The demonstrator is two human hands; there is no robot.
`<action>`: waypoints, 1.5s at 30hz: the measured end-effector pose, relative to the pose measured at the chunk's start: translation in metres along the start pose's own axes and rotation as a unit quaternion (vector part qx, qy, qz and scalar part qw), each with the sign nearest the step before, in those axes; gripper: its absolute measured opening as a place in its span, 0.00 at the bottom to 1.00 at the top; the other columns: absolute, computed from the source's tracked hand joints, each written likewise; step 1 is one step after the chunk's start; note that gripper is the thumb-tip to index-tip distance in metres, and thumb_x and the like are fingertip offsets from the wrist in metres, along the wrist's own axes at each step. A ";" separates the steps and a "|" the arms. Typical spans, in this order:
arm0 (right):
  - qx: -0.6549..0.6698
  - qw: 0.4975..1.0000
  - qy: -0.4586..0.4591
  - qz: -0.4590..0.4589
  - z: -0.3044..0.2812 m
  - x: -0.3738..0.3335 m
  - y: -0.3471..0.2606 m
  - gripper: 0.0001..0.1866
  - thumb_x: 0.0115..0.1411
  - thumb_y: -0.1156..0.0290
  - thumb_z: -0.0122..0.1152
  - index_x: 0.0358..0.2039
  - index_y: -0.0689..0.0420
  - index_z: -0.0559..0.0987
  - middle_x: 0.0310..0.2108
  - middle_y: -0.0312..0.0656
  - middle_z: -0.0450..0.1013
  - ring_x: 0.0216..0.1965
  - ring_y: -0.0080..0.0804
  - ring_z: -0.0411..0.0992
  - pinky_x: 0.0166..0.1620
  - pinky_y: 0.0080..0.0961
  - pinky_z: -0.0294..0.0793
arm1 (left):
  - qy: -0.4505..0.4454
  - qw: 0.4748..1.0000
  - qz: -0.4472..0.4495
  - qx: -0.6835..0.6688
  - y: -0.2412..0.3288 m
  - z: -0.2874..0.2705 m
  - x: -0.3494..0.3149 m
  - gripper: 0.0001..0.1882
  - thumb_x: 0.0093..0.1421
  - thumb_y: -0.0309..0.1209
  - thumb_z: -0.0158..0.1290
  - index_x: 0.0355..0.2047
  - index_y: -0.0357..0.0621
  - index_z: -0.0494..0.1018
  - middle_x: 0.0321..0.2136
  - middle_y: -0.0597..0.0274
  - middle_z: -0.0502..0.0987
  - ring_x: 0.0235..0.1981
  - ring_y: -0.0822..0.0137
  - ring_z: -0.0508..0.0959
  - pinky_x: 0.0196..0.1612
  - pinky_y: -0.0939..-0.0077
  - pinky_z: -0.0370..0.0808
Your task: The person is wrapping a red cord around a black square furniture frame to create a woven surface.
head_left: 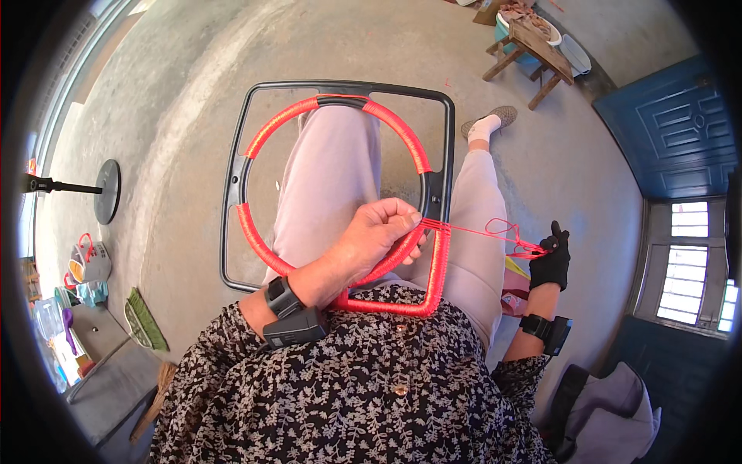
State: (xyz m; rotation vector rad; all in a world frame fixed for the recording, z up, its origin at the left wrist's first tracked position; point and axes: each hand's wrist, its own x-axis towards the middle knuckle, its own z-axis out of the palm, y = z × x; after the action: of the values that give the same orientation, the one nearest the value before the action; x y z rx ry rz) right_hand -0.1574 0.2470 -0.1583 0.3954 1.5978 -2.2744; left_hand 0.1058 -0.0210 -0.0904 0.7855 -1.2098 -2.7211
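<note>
A black square frame with an inner ring (242, 179) rests across my lap. Glossy red cord (407, 139) is wound tightly round much of the ring and round the frame's near right corner. My left hand (380, 236), bare, is closed on the ring's right side, its thumb and forefinger pinching where the cord meets the frame. Some fingers pass behind the ring. From there several loose red strands (479, 230) stretch right to my right hand (550, 259). In a black glove, that hand is closed round a looped bundle of the cord, held apart from the frame.
A small wooden stool (535, 52) stands at the far right beside a tub. Blue doors (672, 127) and a grey padded item (610, 402) are at right. On the left are a round black stand base (108, 192), a bucket (91, 261) and a green brush head (145, 319).
</note>
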 end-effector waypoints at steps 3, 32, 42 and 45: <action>0.057 0.993 -0.098 0.045 -0.008 0.003 -0.004 0.21 0.65 0.61 0.50 0.53 0.63 0.68 0.23 0.31 0.66 0.27 0.19 0.64 0.31 0.16 0.64 | 0.024 1.000 -0.010 -0.005 0.005 0.000 0.000 0.08 0.63 0.34 0.50 0.35 0.42 0.71 0.27 0.58 0.77 0.23 0.71 0.78 0.25 0.79 0.77; 0.181 0.946 -0.250 0.103 0.050 -0.083 -0.029 0.18 0.63 0.73 0.50 0.53 0.60 0.66 0.45 0.45 0.69 0.46 0.33 0.69 0.43 0.26 0.71 | 0.153 0.955 0.210 0.146 0.015 0.003 0.001 0.08 0.62 0.28 0.51 0.40 0.41 0.70 0.26 0.70 0.73 0.23 0.80 0.69 0.31 0.84 0.71; 0.149 0.939 -0.290 0.112 0.109 -0.129 -0.034 0.14 0.65 0.70 0.46 0.50 0.60 0.66 0.39 0.40 0.66 0.38 0.29 0.67 0.37 0.22 0.68 | -0.009 0.914 0.247 0.321 0.032 0.039 -0.008 0.07 0.59 0.22 0.52 0.39 0.37 0.72 0.29 0.70 0.74 0.30 0.82 0.73 0.31 0.87 0.69; 0.084 0.936 -0.330 0.093 0.122 -0.143 -0.038 0.13 0.66 0.69 0.43 0.48 0.60 0.66 0.37 0.40 0.66 0.36 0.28 0.66 0.37 0.23 0.66 | -0.064 0.878 0.236 0.412 0.031 0.050 -0.007 0.07 0.60 0.23 0.52 0.38 0.37 0.73 0.28 0.70 0.75 0.31 0.82 0.73 0.30 0.87 0.69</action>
State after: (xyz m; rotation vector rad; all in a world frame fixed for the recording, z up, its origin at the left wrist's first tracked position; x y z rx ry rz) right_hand -0.0480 0.1596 -0.0272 -0.1700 0.9861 -2.0839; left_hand 0.0841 -0.0072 -0.0371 0.2564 -2.2717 -1.8338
